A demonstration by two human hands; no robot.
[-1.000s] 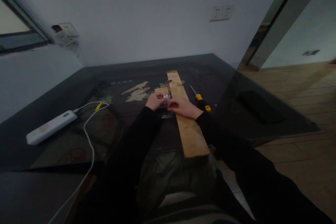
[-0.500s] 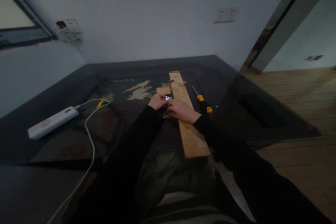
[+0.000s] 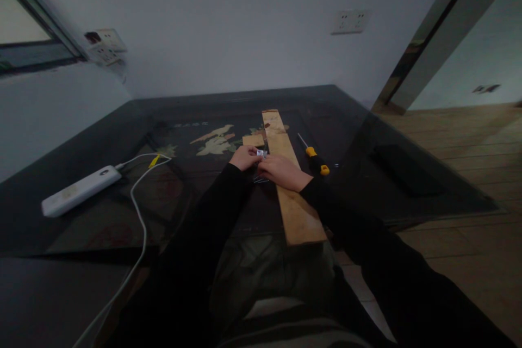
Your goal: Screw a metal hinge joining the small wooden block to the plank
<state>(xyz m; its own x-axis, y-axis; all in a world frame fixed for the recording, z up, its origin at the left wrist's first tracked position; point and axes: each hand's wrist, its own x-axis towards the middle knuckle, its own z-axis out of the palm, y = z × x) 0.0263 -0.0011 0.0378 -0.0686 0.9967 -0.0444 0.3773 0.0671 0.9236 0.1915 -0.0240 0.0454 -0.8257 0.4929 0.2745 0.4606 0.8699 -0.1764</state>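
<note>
My left hand (image 3: 243, 157) pinches a small silver metal hinge (image 3: 261, 153) between thumb and fingertips. My right hand (image 3: 283, 171) lies across a long wooden board (image 3: 302, 217), its curled fingers closed at the hinge's near edge. Both hands meet over the board's left side; the palms hide part of it. Thin shiny pieces, perhaps screws (image 3: 260, 180), lie on the table below the fingers. A short wooden piece (image 3: 253, 141) rests just beyond my left hand. To the right of the board is a yellow and black screwdriver (image 3: 316, 161), its tip pointing away.
The dark glossy table (image 3: 212, 201) carries a white power strip (image 3: 81, 190) at left, with a white cable (image 3: 141, 212) running off the front edge. A flat black object (image 3: 403, 169) lies at right. The wall (image 3: 232, 27) stands behind the table.
Both hands stay almost in place at the hinge, with only slight finger movement. The view shifts a little; board and screwdriver lie as before.
</note>
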